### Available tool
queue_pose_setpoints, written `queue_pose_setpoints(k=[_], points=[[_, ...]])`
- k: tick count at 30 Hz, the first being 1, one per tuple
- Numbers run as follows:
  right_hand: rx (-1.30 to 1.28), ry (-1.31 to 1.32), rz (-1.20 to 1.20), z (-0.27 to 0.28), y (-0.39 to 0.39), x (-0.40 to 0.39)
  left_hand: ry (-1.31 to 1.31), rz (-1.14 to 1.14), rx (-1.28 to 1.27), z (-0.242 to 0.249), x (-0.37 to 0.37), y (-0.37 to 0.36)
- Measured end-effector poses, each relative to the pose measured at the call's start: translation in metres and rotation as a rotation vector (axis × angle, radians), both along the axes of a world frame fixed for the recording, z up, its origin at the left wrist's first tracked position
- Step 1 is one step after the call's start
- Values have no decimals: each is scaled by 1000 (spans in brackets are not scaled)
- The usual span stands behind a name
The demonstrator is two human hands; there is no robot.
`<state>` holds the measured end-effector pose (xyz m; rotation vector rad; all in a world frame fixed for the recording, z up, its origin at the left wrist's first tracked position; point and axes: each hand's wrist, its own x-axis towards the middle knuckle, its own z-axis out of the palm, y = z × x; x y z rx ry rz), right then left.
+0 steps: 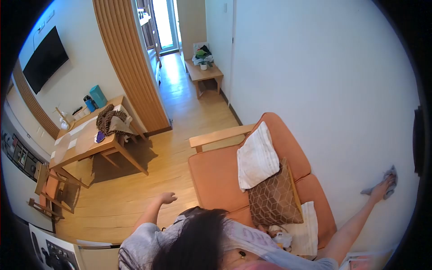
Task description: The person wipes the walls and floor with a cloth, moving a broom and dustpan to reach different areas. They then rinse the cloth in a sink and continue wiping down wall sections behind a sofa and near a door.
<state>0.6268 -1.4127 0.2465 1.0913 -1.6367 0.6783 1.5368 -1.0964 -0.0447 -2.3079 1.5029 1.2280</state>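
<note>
A grey cloth (390,183) lies against the white wall at the right, with my right hand (381,190) pressed on it and the arm stretched out. My left hand (168,198) hangs in the air over the wooden floor, left of the orange sofa (216,173). Its fingers look loosely curled, and whether it holds anything is too small to tell. On the sofa, a white cushion (258,157) leans beside a brown patterned cushion (275,198). Long dark hair and a light shirt fill the bottom middle of the view.
A wooden table (85,150) with a leopard-print cloth (110,119), a blue bottle (89,104) and a teal box (98,96) stands at the left. Farther back is a low wooden bench (204,72). A stove (56,249) is at the bottom left.
</note>
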Motion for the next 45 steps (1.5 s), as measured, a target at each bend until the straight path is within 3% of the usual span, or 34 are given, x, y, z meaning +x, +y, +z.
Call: queue_pose_setpoints(k=[2, 4, 6, 7, 9, 10, 12, 14, 15, 16, 19, 21, 24, 25, 28, 30, 34, 36, 38, 40, 42, 45], points=[[202, -164, 33, -51, 7, -21, -37, -68, -44, 15, 14, -16], [105, -831, 455, -68, 42, 35, -48, -108, -140, 36, 29, -37], [-243, -1411, 809, -60, 85, 137, -53, -144, -192, 53, 39, -67], [-217, -1565, 742, -67, 103, 163, -65, -181, -226, 60, 41, -83], [-198, -1747, 857, -94, 131, 232, -41, -247, -269, 78, 34, -119], [-194, -1771, 1059, -102, 146, 286, -4, -265, -281, 88, 26, -135], [-22, -1823, 1177, -115, 168, 391, 94, -617, -501, 85, 20, -165], [270, -2078, 1140, -160, 170, 464, 192, -551, -427, 113, 1, -176], [355, -2092, 1025, -176, 167, 508, 233, -603, -490, 112, -1, -178], [468, -2257, 1068, -196, 162, 545, 309, -646, -494, 112, 1, -181], [739, -2188, 1176, -196, 154, 674, 510, -679, -572, 102, 31, -179], [948, -2149, 1261, -178, 141, 750, 639, -565, -737, 94, 62, -171], [1236, -1772, 1345, -179, 97, 829, 697, -380, -509, 133, 122, -169], [1301, -1663, 1363, -171, 86, 859, 660, -312, -605, 135, 144, -173], [1269, -1420, 1444, -141, 61, 930, 572, -113, -906, 129, 195, -190], [1222, -1235, 1472, -143, 41, 961, 604, -26, -859, 128, 235, -207], [1158, -1375, 1506, -168, 4, 999, 572, 50, -903, 149, 289, -241], [1149, -1500, 1411, -186, -14, 1018, 512, -18, -990, 137, 304, -269], [1126, -1636, 1477, -197, -42, 1034, 460, -27, -1161, 107, 322, -299], [1080, -1926, 1531, -193, -72, 1058, 428, -51, -1117, 129, 340, -325], [1145, -2013, 1613, -170, -102, 1077, 465, -12, -989, 139, 363, -365], [1524, -1503, 1729, -147, -168, 1089, 501, -40, -1010, 159, 395, -432]])
